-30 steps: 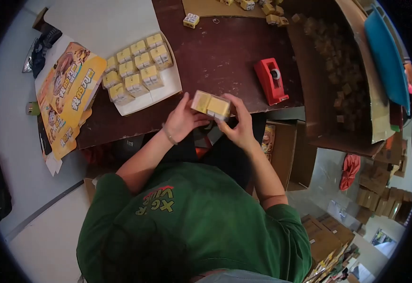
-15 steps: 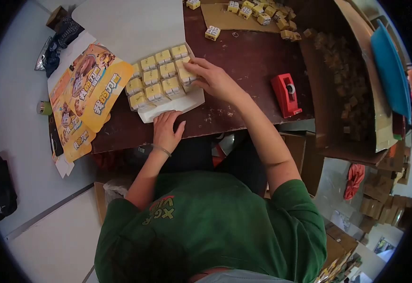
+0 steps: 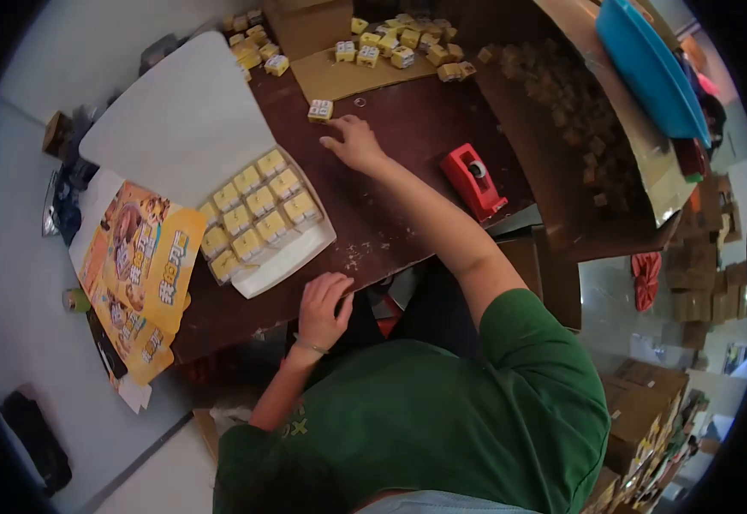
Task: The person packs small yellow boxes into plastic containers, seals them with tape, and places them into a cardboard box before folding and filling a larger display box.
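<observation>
An open white box (image 3: 326,240) on the dark red table holds several small yellow-topped boxes (image 3: 259,200) in rows. My right hand (image 3: 358,146) reaches over the table with its fingers apart and nothing in them, just below a lone small yellow-and-white box (image 3: 320,110). At the table's front edge, near the white box's lower right corner, my left hand (image 3: 324,310) rests with its fingers spread, holding nothing.
A red tape dispenser (image 3: 474,182) stands on the right. Printed orange and yellow cartons (image 3: 142,257) lie at the left. More small boxes (image 3: 403,56) sit on cardboard (image 3: 326,75) at the back. A large carton (image 3: 639,158) of small pieces is at the right.
My right hand has left the small boxes in the white box and moved towards the lone box. My left hand has come off the white box's flap. The view has turned and shifted.
</observation>
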Tool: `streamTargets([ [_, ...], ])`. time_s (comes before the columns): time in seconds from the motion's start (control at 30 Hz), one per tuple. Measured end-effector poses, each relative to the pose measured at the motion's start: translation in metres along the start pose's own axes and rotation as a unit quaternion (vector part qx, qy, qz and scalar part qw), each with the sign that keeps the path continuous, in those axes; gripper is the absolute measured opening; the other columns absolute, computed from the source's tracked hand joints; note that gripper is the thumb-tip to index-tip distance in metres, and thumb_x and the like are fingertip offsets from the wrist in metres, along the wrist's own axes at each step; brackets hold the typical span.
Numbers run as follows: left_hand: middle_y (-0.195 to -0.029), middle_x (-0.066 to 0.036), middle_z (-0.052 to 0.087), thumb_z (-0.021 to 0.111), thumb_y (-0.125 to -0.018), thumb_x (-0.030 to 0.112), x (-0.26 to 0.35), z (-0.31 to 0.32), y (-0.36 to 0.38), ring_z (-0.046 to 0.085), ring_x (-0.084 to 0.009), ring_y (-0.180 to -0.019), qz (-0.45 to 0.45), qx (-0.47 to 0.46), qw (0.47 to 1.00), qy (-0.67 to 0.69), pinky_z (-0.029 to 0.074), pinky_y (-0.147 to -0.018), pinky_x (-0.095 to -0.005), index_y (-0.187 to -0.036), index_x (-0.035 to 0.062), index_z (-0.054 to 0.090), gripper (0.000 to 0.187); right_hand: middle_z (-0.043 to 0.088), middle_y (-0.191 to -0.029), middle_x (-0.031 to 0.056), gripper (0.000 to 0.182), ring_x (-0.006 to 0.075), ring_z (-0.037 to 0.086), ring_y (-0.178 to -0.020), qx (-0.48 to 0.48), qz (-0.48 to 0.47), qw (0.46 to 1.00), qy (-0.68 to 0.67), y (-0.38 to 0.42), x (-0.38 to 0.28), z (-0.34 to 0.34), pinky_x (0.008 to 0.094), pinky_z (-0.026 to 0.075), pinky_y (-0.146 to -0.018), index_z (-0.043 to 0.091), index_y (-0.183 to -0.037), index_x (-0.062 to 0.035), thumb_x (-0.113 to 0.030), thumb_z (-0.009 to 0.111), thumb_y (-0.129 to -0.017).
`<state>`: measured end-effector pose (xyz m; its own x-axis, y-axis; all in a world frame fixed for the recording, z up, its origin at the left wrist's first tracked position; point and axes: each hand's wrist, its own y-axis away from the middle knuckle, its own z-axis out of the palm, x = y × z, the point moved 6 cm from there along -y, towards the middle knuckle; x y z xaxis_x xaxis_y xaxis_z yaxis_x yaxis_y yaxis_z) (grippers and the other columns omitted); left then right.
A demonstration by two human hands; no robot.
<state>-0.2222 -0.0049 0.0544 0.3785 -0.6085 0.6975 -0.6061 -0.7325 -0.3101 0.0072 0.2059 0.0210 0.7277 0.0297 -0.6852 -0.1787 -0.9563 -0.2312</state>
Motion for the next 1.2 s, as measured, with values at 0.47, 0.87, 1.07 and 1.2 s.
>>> streamTargets([
  [0.47,-0.141,-0.015,0.044,0.068,-0.084,0.027,-0.010,0.082,-0.052,0.036,-0.0337,-0.135,0.087,-0.170,0.978,-0.088,0.027,-0.112,-0.0496,-0.130,0.0095,0.053,0.052,0.069,-0.097,0.0119,0.016,0.0235,0.066,-0.090,0.039,-0.014,0.977,-0.208,0.128,0.020,-0.043,0.0323,0.051,-0.080,0.068,-0.104,-0.0017,-0.003,0.062,-0.089],
  [0.87,-0.130,-0.013,0.054,0.065,-0.086,0.021,-0.013,0.094,-0.065,0.044,-0.0320,-0.130,0.097,-0.095,0.990,-0.043,0.032,-0.111,-0.0477,-0.116,0.0069,0.062,0.033,0.067,-0.093,0.0075,0.014,0.0130,0.062,-0.085,0.057,0.038,0.967,-0.244,0.131,0.021,-0.046,0.0252,0.048,-0.077,0.067,-0.105,0.0026,-0.001,0.059,-0.093],
  [1.07,-0.120,-0.009,0.061,0.072,-0.076,0.011,0.012,-0.063,-0.043,0.054,-0.0306,-0.120,0.089,0.134,0.978,-0.131,0.043,-0.100,-0.0455,-0.108,0.0096,0.065,0.033,0.064,-0.093,0.0036,0.015,0.0108,0.059,-0.087,0.040,0.039,0.963,-0.262,0.130,0.027,-0.040,0.0241,0.046,-0.081,0.068,-0.105,0.0007,-0.003,0.057,-0.096],
  [1.2,-0.135,-0.010,0.052,0.081,-0.070,0.024,-0.022,-0.193,-0.014,0.041,-0.0362,-0.132,-0.084,0.242,0.888,-0.381,0.031,-0.109,-0.0510,-0.121,0.0129,0.061,0.057,0.067,-0.097,0.0079,0.016,0.0144,0.062,-0.089,0.039,0.037,0.967,-0.250,0.135,0.032,-0.042,0.0270,0.048,-0.080,0.069,-0.106,0.0007,-0.004,0.059,-0.095],
])
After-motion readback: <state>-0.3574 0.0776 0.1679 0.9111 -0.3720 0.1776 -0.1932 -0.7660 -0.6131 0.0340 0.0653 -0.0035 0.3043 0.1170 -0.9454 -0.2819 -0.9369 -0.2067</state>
